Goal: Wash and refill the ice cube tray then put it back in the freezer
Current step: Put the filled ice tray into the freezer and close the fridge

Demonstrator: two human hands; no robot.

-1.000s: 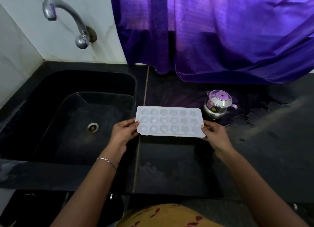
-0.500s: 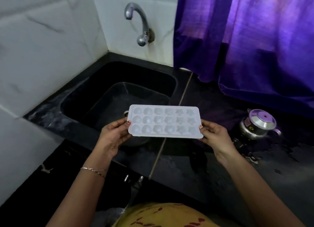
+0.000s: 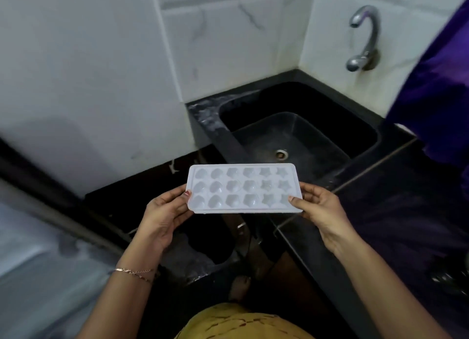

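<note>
Left hand point(image 3: 162, 219) grips the left short end of the ice cube tray point(image 3: 243, 189): thumb on the top rim, fingers curled underneath. Right hand point(image 3: 322, 211) grips the right short end the same way, thumb on the near right corner, fingers below. Thin chain bracelet point(image 3: 134, 272) on the left wrist.

Tray is white plastic, three rows of six cavities, heart-like shapes to the left and stars to the right. It's held in the air, roughly level, cavities up, long side across the view. Can't tell whether the cavities hold water.

The tray is in front of the black sink point(image 3: 330, 115), not over the basin, and touches nothing but the hands. Its right end overlaps the front edge of the black countertop point(image 3: 380, 199); the rest hangs over the dark space below.

Drain point(image 3: 281, 154) sits just beyond the tray's far edge. Chrome tap point(image 3: 364, 39) is on the white tiled wall point(image 3: 101, 72) behind the sink, spout curved down, no water visible. Purple curtain point(image 3: 436, 97) hangs at the right edge. Yellow patterned garment point(image 3: 241, 323) at bottom centre. Left side of the view is blurred.
</note>
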